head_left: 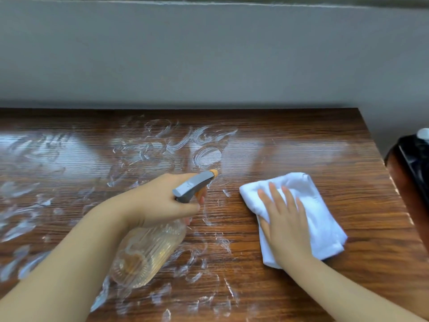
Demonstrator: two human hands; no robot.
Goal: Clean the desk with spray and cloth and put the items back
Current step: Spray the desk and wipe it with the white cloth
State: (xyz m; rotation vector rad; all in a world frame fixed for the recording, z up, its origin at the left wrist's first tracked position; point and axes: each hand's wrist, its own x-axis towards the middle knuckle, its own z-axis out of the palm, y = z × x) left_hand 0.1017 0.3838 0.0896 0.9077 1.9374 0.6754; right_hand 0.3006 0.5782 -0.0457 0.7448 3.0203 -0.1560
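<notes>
My left hand [160,198] grips the neck of a clear ribbed spray bottle [146,252], a finger on the orange trigger. Its grey head with an orange nozzle [197,184] points away over the desk. The bottle is lifted and tilted above the brown wooden desk [325,145]. Wet smears and streaks [176,142] cover the desk's left and middle. My right hand [285,219] lies flat with straight fingers on a folded white cloth [320,219], which rests on the dry right part of the desk.
A grey wall runs behind the desk's far edge. The desk's right edge slants down at the right. Beyond it sits a dark object with a white cap [415,154], partly cut off by the frame.
</notes>
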